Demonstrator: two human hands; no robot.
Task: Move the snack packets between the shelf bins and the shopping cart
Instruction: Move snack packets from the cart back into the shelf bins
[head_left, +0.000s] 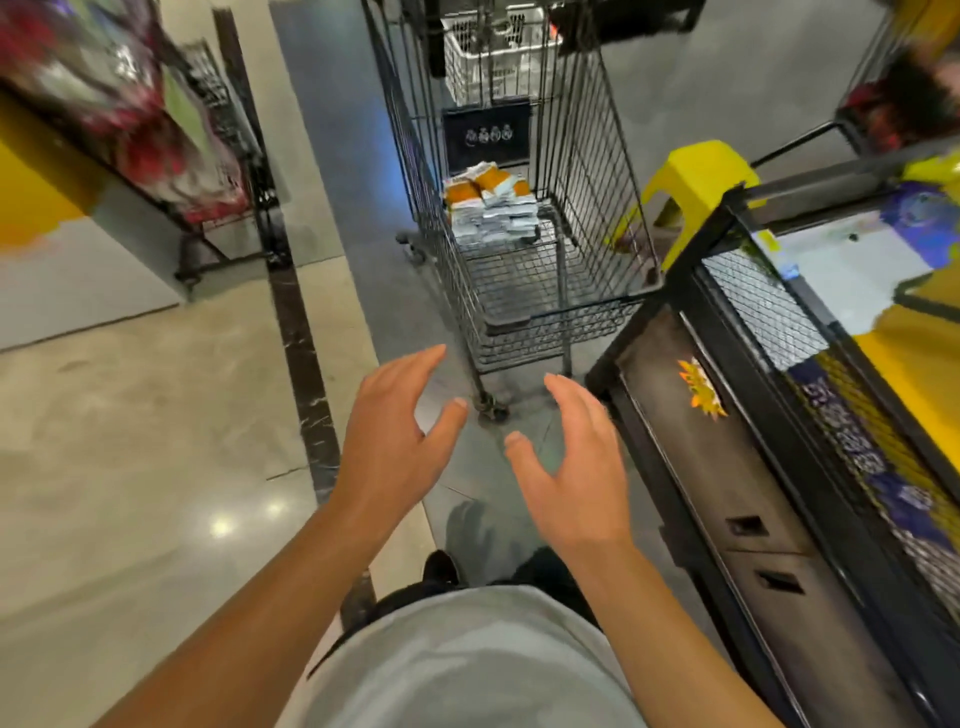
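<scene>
Both hands (483, 447) wide open, empty.

Glossy beige floor (130, 415) — yellow stool (696, 176) beyond

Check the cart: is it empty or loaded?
Loaded, partly. The cart holds one stack of orange-and-white packets at its far end; the near part of the basket shows bare wire. Both hands are outside it.

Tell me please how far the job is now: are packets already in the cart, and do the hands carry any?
Done: a stack of orange-and-white snack packets already lies in the shopping cart. In hand: nothing; the left hand and right hand are both open and empty, short of the cart. Left: the wire shelf bin on the right seems to hold more packets, though blurred.
</scene>
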